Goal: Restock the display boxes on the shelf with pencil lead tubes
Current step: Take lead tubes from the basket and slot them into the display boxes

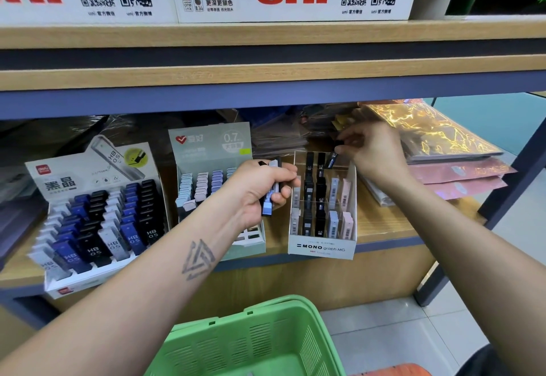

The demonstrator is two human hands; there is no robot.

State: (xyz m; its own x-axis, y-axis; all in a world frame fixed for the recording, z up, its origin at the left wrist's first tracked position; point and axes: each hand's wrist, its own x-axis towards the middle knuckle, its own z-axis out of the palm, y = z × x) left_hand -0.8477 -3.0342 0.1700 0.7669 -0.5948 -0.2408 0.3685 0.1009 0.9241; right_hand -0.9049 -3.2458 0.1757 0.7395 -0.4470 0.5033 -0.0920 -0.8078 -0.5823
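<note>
- The MONO graph MG box (322, 247) is the landmark: it stands at the front edge of the wooden shelf (381, 222), and the restocking is going on here.
- The right hand (373, 155), above the box's back row, has its grip clamped on a dark lead tube (332, 159), pinched at the top with the lower end dipping into a rear slot; it is not yet seated.
- The left hand (260, 189), just left of the box, has its grip curled round a small bundle of tubes (273, 189), so several are still to be placed.
- Inside the box most slots already hold tubes, black in the middle, pale ones at the sides; it looks mostly filled.
- Left of it, the pale green 0.7 box (211, 169) shows empty slots along its front; it probably still needs stock.
- Furthest left, the HB 0.5 box (97, 222) looks full.
- Below the shelf, the green basket (266, 337) shows no tubes in its visible part.
</note>
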